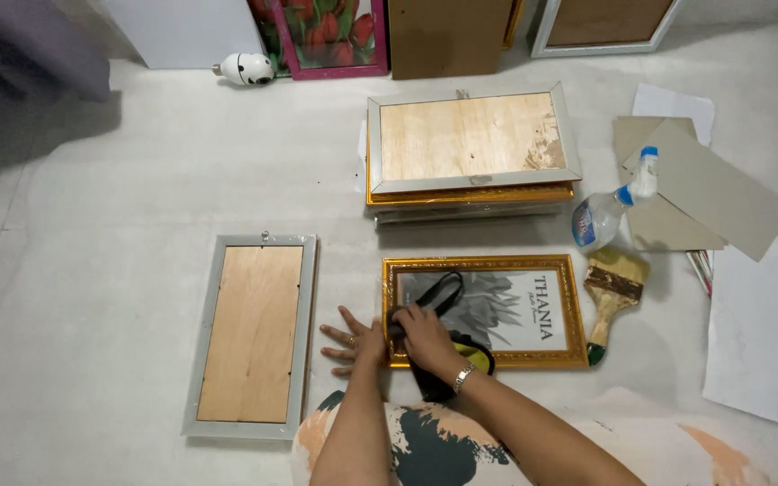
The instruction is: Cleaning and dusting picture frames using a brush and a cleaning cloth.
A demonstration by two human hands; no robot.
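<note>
The left hand (350, 340) lies flat on the floor (92, 270) with fingers spread wide and palm down, holding nothing, just left of the gold frame (484, 311) and touching its left edge. The right hand (423, 335) crosses in from the near right, wrist bent, fingers curled down on a dark cloth (434, 297) pressed against the left part of the frame's glass; a bracelet sits on that wrist. The gold frame lies face up near the person, in the middle of the scene.

One silver frame (252, 335) lies face down to the left. Further off is a stack of frames (470, 153), at least three, the top one silver and face down. To the right are one spray bottle (612, 205), one paintbrush (612, 297), two grey card sheets (704, 193) and several white papers (758, 333).
</note>
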